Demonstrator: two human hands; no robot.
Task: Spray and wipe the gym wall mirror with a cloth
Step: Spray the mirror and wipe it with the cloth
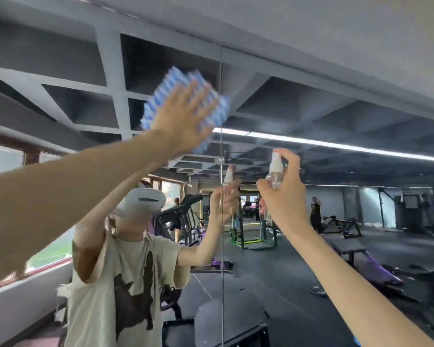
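High against the wall mirror (311, 246), left hand (183, 121) spread flat, fingers straight, pressing blue-and-white cloth (176, 78) to the glass. Blur suggests a wiping stroke in hand. Below and right of it, right hand (286, 194) wrapped round small clear spray bottle (276, 175), forefinger on the pump. Next, likely: mist beside the cloth, then sweep over.
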